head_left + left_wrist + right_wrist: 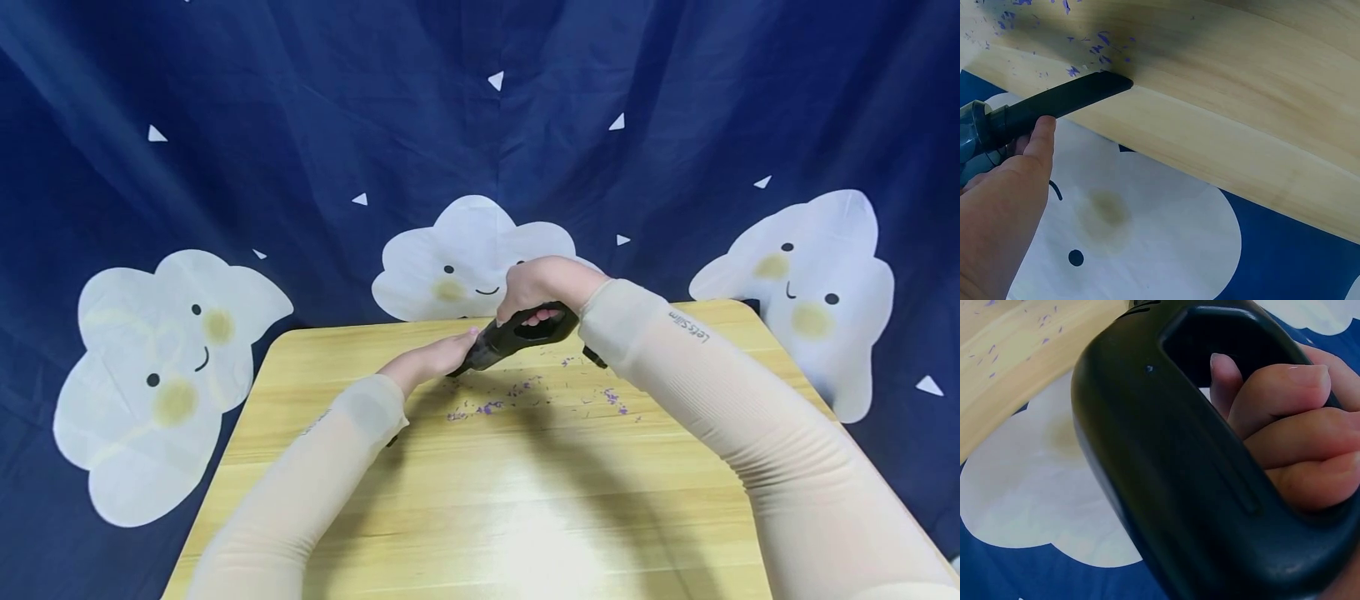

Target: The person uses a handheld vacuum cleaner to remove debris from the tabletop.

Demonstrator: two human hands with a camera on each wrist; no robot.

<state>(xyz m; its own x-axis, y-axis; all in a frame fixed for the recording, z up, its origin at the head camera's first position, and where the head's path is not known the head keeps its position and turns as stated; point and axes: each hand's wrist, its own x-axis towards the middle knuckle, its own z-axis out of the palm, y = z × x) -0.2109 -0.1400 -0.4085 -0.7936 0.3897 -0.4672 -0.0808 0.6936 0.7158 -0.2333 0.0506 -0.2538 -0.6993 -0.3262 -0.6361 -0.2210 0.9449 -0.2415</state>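
While the right hand [536, 282] grips it by its looped handle [1166, 431], a black handheld vacuum [501, 343] slants over the pale wooden table [420, 517], its body ahead of the right fingers and its front end at the left ones. Three right fingers curl through the opening of the handle and wrap its bar, with a further fingertip showing beside them in the same gap. Past the left fingers, the flat dark nozzle [1066, 99] runs on to a slanted tip; whether that tip touches the wood is unclear. The left hand [437, 357] has one fingertip laid against the nozzle's side, with more fingers tucked behind; how far these wrap round it cannot be told.

Purple scraps [491, 407] lie loose just beside the nozzle, and most are scattered on the person's side of the fingers, in a band that starts near the left hand and reaches out past the right. The table's far edge runs just beyond the fingers. Pale sleeves [712, 400] cover both arms behind the hands. Beyond the fingers hangs a dark blue curtain [300, 83] with white triangles and three smiling clouds: one [480, 237] directly behind the hands, another [120, 333] well to the left of the left fingers, the last [832, 225] well to the right of the right ones.
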